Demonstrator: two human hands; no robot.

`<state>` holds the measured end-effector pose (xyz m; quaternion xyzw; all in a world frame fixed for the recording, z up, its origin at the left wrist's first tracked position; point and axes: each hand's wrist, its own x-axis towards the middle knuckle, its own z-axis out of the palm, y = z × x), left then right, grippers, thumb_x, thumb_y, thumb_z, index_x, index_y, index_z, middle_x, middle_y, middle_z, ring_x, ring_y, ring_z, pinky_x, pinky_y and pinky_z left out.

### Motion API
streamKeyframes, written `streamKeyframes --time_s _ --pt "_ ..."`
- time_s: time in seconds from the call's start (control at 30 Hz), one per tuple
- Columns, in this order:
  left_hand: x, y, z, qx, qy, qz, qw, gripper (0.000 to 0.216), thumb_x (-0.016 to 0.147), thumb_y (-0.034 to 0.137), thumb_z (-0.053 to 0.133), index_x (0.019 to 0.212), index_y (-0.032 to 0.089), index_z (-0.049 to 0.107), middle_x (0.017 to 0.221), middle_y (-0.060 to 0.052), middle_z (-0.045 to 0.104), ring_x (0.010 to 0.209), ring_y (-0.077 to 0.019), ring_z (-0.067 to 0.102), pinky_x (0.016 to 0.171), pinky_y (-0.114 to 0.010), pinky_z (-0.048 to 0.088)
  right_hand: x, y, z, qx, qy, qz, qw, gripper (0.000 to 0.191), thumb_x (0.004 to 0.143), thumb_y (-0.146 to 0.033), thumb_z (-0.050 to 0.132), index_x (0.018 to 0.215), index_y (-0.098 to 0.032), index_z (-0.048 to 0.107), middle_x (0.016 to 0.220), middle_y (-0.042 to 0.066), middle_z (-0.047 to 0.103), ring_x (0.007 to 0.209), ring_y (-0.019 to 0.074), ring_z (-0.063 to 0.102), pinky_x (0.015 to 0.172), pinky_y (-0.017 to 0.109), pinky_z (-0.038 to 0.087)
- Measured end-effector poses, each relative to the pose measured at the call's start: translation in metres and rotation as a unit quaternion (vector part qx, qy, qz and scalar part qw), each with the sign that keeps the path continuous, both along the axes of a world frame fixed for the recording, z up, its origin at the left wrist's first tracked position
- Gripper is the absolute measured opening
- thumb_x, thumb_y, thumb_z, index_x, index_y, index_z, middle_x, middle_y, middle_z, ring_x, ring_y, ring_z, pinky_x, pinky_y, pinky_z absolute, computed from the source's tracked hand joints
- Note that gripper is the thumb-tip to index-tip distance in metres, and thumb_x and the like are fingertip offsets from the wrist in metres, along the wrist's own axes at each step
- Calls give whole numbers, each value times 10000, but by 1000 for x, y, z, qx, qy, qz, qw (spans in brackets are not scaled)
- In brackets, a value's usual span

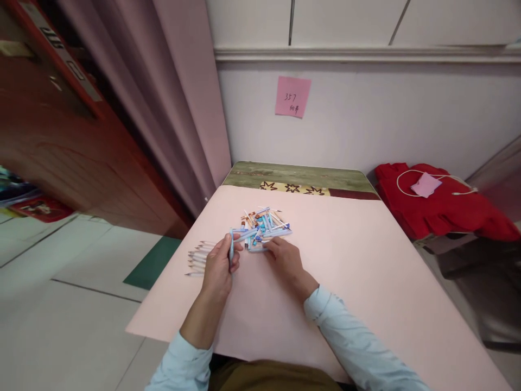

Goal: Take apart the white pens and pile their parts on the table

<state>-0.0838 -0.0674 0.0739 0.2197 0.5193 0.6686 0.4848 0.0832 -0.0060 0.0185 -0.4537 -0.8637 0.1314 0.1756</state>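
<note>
My left hand (pixel 222 258) is closed around a light blue pen (pixel 232 247), which stands nearly upright between thumb and fingers. At the near edge of a mixed pile, the fingers of my right hand (pixel 285 260) pinch the end of another light blue pen (pixel 257 250) lying flat. The pile (pixel 264 225) holds blue and lilac pens, thin brown-tipped sticks and small blue pieces, too jumbled to tell apart fully. Several pale pencils (pixel 197 259) lie side by side left of my left hand, which hides their right ends.
A pale pink sheet (pixel 345 271) covers most of the table; its patterned far edge (pixel 293 176) shows by the wall. Red cloth (pixel 439 206) with a white cable and pink notes lies at right. A pink note (pixel 292 96) sticks to the wall. Curtain and wooden door stand left.
</note>
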Motion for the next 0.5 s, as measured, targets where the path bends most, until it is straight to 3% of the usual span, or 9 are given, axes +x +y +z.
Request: streamKeyframes --time_s 0.13,0.3,0.5 --pt "-3 0 -5 -5 -4 1 1000 395 776 488 685 971 145 662 682 15 576 423 -28 371 352 -154 208 14 3 -1 28 -40 -13 999 237 985 -271 461 1020 -251 694 995 48 677 945 170 594 759 249 391" --pt "-2 4 -12 -8 -12 -9 1000 404 772 497 685 960 140 658 674 16 577 416 -29 373 350 -155 204 28 1 4 48 -39 -49 997 183 955 -273 508 1003 -249 683 977 40 668 910 176 592 728 253 379" --pt "2 6 -8 -11 -16 -21 1000 426 757 510 696 965 142 647 660 21 568 414 -27 372 351 -147 200 -7 10 14 33 -18 -34 999 230 987 -310 452 996 -255 675 989 33 661 882 153 613 676 228 387"
